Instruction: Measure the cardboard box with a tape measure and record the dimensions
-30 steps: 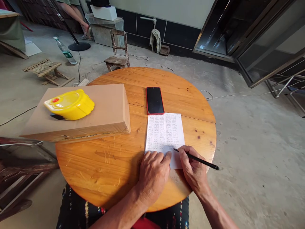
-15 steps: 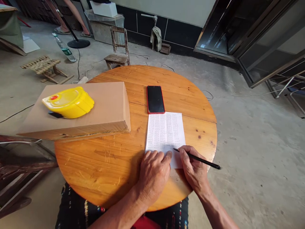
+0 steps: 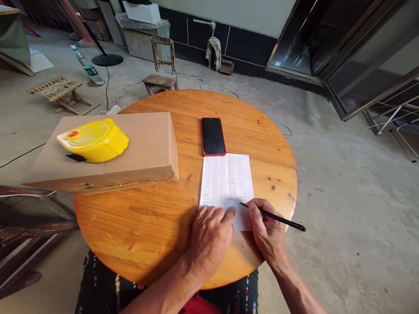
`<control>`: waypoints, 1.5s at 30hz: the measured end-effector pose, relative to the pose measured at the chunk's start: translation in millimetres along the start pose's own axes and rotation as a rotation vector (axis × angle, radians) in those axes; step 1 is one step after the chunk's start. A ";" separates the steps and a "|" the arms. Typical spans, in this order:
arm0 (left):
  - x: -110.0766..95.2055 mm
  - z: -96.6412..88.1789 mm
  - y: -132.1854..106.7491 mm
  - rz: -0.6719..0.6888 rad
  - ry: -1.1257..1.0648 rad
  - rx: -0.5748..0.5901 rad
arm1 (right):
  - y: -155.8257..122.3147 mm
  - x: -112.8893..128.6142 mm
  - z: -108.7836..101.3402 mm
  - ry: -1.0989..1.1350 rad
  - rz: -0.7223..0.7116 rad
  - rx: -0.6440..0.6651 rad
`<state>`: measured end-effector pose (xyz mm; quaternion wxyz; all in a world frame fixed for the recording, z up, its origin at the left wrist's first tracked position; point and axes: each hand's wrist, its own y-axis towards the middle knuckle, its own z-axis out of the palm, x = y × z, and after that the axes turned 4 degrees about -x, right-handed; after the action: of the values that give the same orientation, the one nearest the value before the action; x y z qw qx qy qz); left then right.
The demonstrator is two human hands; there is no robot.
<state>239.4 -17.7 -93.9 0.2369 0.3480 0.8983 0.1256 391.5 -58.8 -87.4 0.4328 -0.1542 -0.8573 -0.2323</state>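
Observation:
A white sheet of paper (image 3: 225, 179) filled with rows of small handwritten characters lies on the round wooden table (image 3: 131, 226). My left hand (image 3: 212, 233) rests palm down over its lower left part, fingers lying on the sheet and the thumb apart. In my right hand (image 3: 266, 226) a slim black pen (image 3: 281, 218) is pinched between thumb and fingers. Its tip meets the paper near the end of the lowest written lines, and its back end points right. Just beyond the sheet's top edge lies a phone (image 3: 213, 136) in a red case, screen dark.
A cardboard box (image 3: 144, 139) covers the table's left side, bearing a yellow plastic container (image 3: 94, 140). Past the table stand a small wooden chair (image 3: 160, 80), a folding stool (image 3: 60, 92) and a water bottle (image 3: 87, 65). Another person's leg (image 3: 80, 28) shows near a stand's round base (image 3: 107, 59).
My right hand and the pen tip have shifted slightly right along the paper. My left hand stays in place. In the background, the other person's legs have moved left.

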 end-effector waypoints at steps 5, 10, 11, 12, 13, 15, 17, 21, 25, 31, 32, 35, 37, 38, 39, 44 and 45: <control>0.7 0.6 0.3 0.002 -0.002 -0.009 | 0.2 -1.2 1.3 0.015 0.016 0.021; 0.9 1.5 -0.1 0.000 -0.006 -0.009 | 1.5 0.0 2.1 0.006 0.009 0.030; 0.9 1.6 -0.2 0.000 -0.006 -0.010 | 1.7 0.6 2.2 0.002 0.005 0.035; 0.8 1.7 -0.2 0.000 -0.007 -0.010 | 1.9 1.1 2.4 -0.002 0.000 0.037; 0.8 1.7 -0.2 -0.001 -0.007 -0.008 | 2.0 1.5 2.5 -0.007 -0.005 0.039; 0.7 1.4 -0.1 -0.003 -0.008 -0.002 | 2.0 2.1 2.7 -0.019 -0.012 0.034; 0.6 1.1 0.1 -0.005 -0.008 -0.001 | 1.9 2.3 2.8 -0.027 -0.013 0.024; 0.9 0.9 0.3 -0.005 -0.007 -0.009 | 1.5 1.8 2.4 -0.033 -0.017 0.027; 1.4 0.9 0.4 -0.003 -0.011 -0.008 | 1.6 1.5 1.7 -0.025 -0.018 0.012; 1.1 0.4 0.2 0.004 -0.008 -0.017 | 0.0 -1.4 -0.1 0.026 0.016 -0.002; 0.9 0.4 0.0 0.001 -0.008 -0.018 | -0.8 -2.2 -0.6 0.060 0.045 -0.017; 0.5 1.3 -0.5 -0.002 -0.012 -0.021 | -2.9 -3.4 -1.0 0.179 0.129 -0.077; 0.8 2.2 -0.2 -0.001 -0.020 -0.014 | -3.4 -2.9 0.2 0.214 0.145 -0.105; 1.1 2.6 0.2 -0.001 -0.023 -0.011 | -3.2 -2.2 1.0 0.212 0.138 -0.113; 1.4 2.7 0.6 -0.003 -0.026 -0.008 | -3.0 -1.5 1.7 0.198 0.122 -0.114; -1.1 -1.6 -2.4 -0.069 -0.021 -0.022 | -0.8 -4.6 -8.3 -0.049 -0.030 -0.039; -2.2 -0.8 -4.0 -0.076 -0.017 -0.024 | 1.3 -9.1 -11.5 -0.109 -0.077 -0.007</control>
<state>238.1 -22.1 -94.1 0.2531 0.3119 0.9073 0.1244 405.1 -64.4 -88.5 0.3756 -0.1351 -0.8840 -0.2431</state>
